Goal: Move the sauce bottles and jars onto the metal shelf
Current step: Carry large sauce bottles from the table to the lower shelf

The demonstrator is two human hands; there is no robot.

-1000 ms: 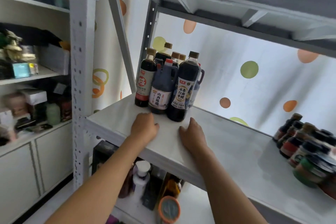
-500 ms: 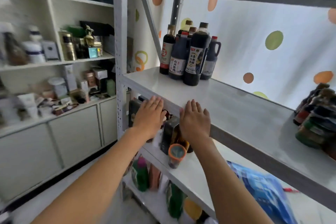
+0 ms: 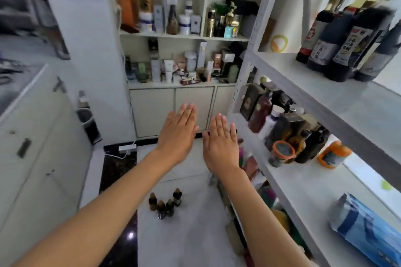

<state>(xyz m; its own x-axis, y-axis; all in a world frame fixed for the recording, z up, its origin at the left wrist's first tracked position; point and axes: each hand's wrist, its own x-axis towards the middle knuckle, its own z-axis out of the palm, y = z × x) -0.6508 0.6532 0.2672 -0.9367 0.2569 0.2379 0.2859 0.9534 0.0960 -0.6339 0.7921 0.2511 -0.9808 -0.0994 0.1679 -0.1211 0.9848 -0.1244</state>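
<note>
Several small dark sauce bottles (image 3: 165, 203) stand in a cluster on the pale floor below my arms. The white metal shelf (image 3: 303, 76) fills the right side; a group of tall dark sauce bottles (image 3: 347, 43) stands on its upper board. My left hand (image 3: 179, 134) and my right hand (image 3: 220, 143) hover side by side in mid-air left of the shelf, backs up, fingers straight, holding nothing and touching nothing.
The shelf's lower board (image 3: 308, 182) carries dark boxes, an orange-lidded jar (image 3: 281, 154) and a blue bag (image 3: 366, 232). A white wall cabinet (image 3: 184, 34) crowded with cosmetics stands ahead. Cupboard doors (image 3: 39, 147) line the left. A black floor strip (image 3: 118, 180) runs beside them.
My hands have come off the shelf board and now float away from it. The view has swung left and down, bringing the floor bottles and wall cabinet into sight.
</note>
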